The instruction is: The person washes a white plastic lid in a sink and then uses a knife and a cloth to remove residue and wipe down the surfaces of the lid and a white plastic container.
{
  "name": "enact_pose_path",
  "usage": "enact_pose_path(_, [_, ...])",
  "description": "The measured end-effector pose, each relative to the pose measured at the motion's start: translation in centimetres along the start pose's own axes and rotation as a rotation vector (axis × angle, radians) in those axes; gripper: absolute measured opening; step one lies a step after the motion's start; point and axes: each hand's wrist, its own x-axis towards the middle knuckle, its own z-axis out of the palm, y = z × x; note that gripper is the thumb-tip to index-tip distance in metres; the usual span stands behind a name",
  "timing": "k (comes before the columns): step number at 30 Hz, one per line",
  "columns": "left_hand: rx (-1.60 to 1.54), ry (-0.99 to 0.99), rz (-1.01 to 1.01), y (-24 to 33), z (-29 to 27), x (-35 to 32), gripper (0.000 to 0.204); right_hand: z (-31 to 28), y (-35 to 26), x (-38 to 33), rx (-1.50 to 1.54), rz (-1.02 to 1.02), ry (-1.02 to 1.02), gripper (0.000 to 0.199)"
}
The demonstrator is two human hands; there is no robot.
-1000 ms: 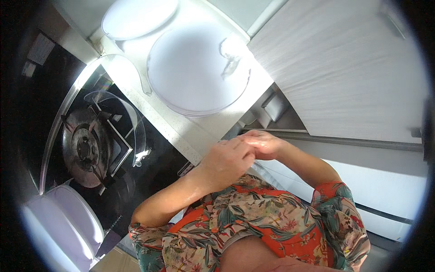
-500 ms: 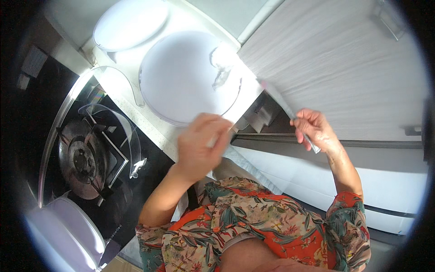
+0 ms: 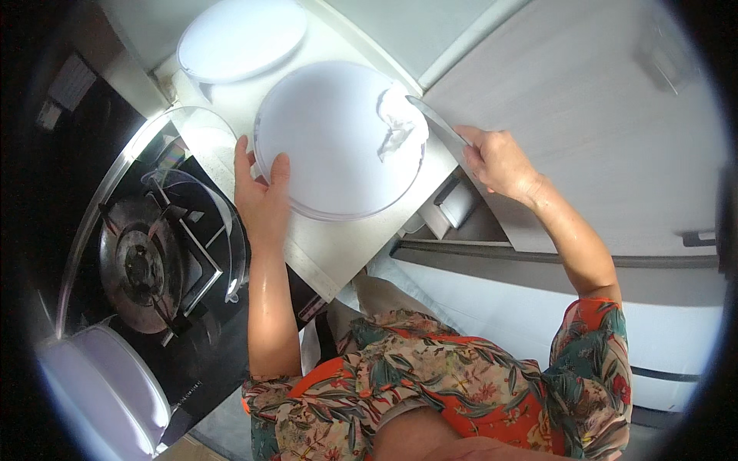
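A large round white disc (image 3: pixel 330 146) with a clear rim lies flat on the counter in front of me. My left hand (image 3: pixel 260 180) is at its left edge, fingers spread, the thumb over the rim and the other fingers just outside it. My right hand (image 3: pixel 496 161) is closed around one end of a long, thin, greyish blade-like strip (image 3: pixel 438 119); its exact kind is unclear. The strip's far end reaches a crumpled white, partly see-through piece (image 3: pixel 402 127) on the disc's right side. Whether the two touch is unclear.
A second white disc (image 3: pixel 242 38) stands farther back. On the left is a black gas hob with a burner (image 3: pixel 142 265) and clear curved bands (image 3: pixel 219 203) over it. More white round pieces (image 3: pixel 115 392) lie at lower left. Grey cabinet doors (image 3: pixel 584 138) and an open drawer (image 3: pixel 461 203) are at right.
My left hand has moved left and away from me to the disc's left edge. My right hand has moved up and left, bringing the strip's end to the crumpled white piece.
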Motion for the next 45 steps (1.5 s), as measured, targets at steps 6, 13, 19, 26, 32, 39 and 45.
enact_pose_path(6, [-0.217,-0.191,0.017,-1.8,-0.5,1.9,0.051,0.3,2.2,2.7,-0.180,-0.244,0.167,0.034])
enact_pose_path(13, [-0.206,-0.143,-0.029,-1.4,-0.2,1.4,0.050,0.0,4.5,2.9,-0.213,-0.355,0.173,0.032])
enact_pose_path(19, [-0.178,-0.115,0.062,-1.2,-0.1,0.7,0.051,2.0,4.5,1.0,-0.067,-0.337,0.269,0.032])
enact_pose_path(26, [-0.251,-0.155,0.049,-2.1,-0.5,0.8,0.052,1.6,4.1,5.5,-0.147,-0.413,0.299,0.031])
enact_pose_path(32, [-0.296,-0.139,0.049,-2.2,-0.1,0.5,0.052,-0.4,2.9,5.6,-0.128,-0.452,0.307,0.028])
enact_pose_path(39, [-0.282,-0.049,0.070,-1.9,0.3,0.2,0.050,-1.8,1.9,-0.6,-0.112,-0.113,0.071,0.029])
enact_pose_path(45, [-0.281,-0.073,0.106,-1.8,0.4,0.4,0.050,1.6,2.8,-1.4,0.148,-0.073,0.138,0.031])
